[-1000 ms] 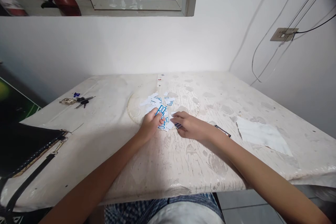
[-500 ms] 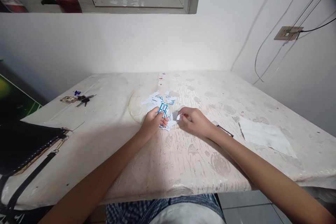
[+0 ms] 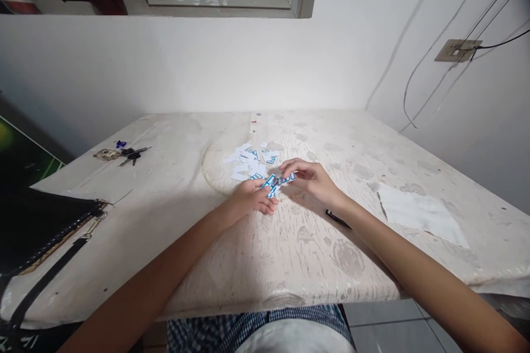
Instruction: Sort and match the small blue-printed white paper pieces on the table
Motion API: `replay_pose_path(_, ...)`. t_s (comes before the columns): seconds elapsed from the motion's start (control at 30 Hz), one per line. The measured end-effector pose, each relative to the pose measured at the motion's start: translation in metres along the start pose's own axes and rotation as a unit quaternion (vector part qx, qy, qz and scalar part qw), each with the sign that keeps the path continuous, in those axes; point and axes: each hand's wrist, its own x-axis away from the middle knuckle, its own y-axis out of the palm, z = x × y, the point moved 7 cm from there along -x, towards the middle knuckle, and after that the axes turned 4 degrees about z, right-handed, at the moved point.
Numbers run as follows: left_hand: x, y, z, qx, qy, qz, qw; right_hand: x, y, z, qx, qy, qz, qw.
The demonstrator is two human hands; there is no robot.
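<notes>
Checked blue-and-white cloth (image 3: 252,325) shows at the near edge, under the worn white table (image 3: 290,253). On that table the left hand (image 3: 252,198) and right hand (image 3: 310,179) meet near the middle. Between them they hold small white paper cards with blue printing (image 3: 278,182): the left hand's fingers are curled shut on a few cards fanned out at its fingertips, and the right hand pinches one narrow strip between thumb and fingers. That strip runs roughly left to right, its long axis tilted slightly up toward the right hand, its printed face toward the camera. Just beside the right wrist lies a thin dark pen-like object (image 3: 337,219). Beyond the hands, more loose cards (image 3: 248,157) lie scattered flat. Farther left rest keys (image 3: 124,153); a white sheet (image 3: 418,212) lies at right.
</notes>
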Motion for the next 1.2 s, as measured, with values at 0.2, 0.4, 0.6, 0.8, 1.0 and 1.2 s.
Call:
replay_pose_path(0.2, 0.011, 0.019, -0.002, 0.075, -0.024, -0.175, 0.981, 0.004, 0.007, 0.008, -0.024, 0.031, -0.038, 0.998)
replay_pose_path(0.4, 0.014, 0.025, -0.003, 0.102, -0.046, -0.239, 0.965, 0.008, 0.02, 0.007, -0.024, 0.055, -0.07, 0.996)
replay_pose_path(0.6, 0.016, 0.025, -0.003, 0.099, -0.061, -0.194, 0.974, 0.007, 0.02, 0.003, 0.057, 0.028, -0.055, 0.996)
replay_pose_path(0.8, 0.005, 0.004, 0.007, 0.232, -0.045, -0.071, 0.969, 0.002, 0.002, 0.007, 0.29, -0.066, -0.015, 0.955)
replay_pose_path(1.0, 0.0, -0.011, 0.014, 0.329, -0.04, 0.002, 0.943, 0.009, 0.019, 0.021, 0.386, -0.108, -0.144, 0.905)
replay_pose_path(1.2, -0.001, -0.01, 0.01, 0.329, -0.047, 0.002, 0.943, 0.012, 0.024, 0.01, 0.379, -0.146, -0.189, 0.894)
